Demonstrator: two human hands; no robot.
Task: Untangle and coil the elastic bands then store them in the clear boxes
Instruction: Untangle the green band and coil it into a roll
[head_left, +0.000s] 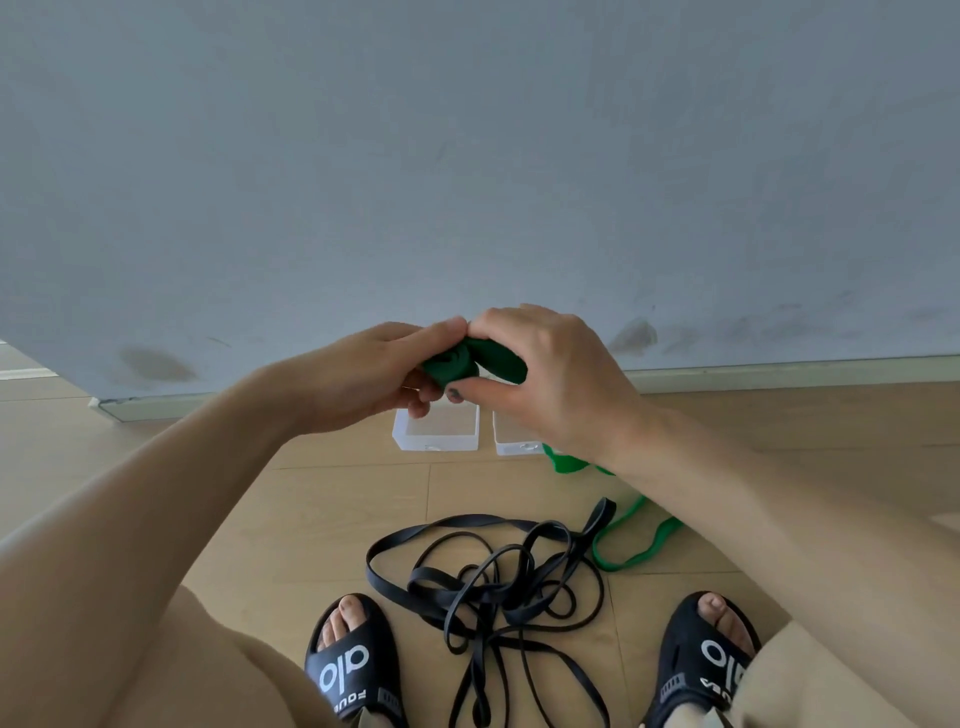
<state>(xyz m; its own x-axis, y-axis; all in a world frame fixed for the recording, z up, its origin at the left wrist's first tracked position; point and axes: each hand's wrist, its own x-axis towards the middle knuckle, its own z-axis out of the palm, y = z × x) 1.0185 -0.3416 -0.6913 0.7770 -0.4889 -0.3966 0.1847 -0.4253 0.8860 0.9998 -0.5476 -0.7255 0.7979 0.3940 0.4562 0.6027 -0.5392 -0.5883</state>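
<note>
Gripping the green band's coil (470, 362), left hand (382, 371) and right hand (545, 371) together, two clear boxes (436, 434) below, black bands (488, 587) tangled between the slippers (350, 670).

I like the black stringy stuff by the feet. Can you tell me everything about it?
The black bands are long, flat, rubbery-looking strips, lying in one loose tangle of loops on the wooden floor between the two sandalled feet. Neither hand touches them. One loop at the upper right crosses a green band lying beside them. Some strands run out of view at the bottom.
</note>
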